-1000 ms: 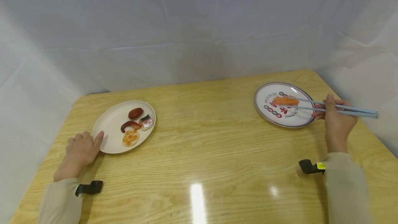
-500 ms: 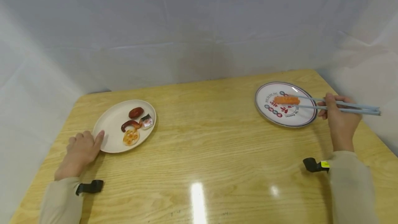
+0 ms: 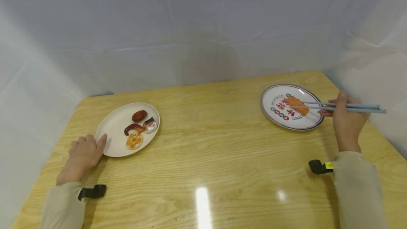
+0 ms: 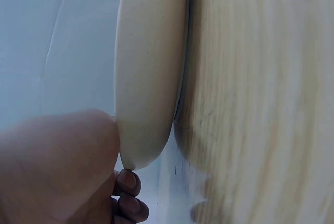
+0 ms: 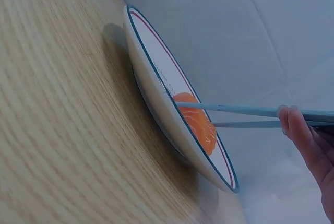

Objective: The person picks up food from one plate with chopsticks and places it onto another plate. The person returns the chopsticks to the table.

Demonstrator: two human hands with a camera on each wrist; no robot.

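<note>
In the head view my left hand (image 3: 83, 154) holds the rim of a cream plate (image 3: 116, 126), thumb on top. The left wrist view shows its fingers curled below the plate's edge (image 4: 148, 67). My right hand (image 3: 349, 123) grips a pair of light blue chopsticks (image 3: 362, 108). Their tips reach over a white patterned plate (image 3: 270, 96) to an orange salmon piece (image 3: 298, 106) with pale stripes. One chopstick crosses over the salmon, the other ends near its upper edge. The salmon lies at a slant on the plate.
On the cream plate sit a brown-red oval food piece (image 3: 139, 116), an octopus tentacle (image 3: 134, 128), a sushi roll piece (image 3: 150, 125) and a lotus root slice (image 3: 134, 140). Wood table (image 3: 206, 133) lies between the plates; a white sheet (image 3: 197, 27) hangs behind.
The salmon piece has turned from lying level to a slant and shifted slightly right. The chopsticks, held along both its sides before, now lie across it and spread differently. My left hand stays put.
</note>
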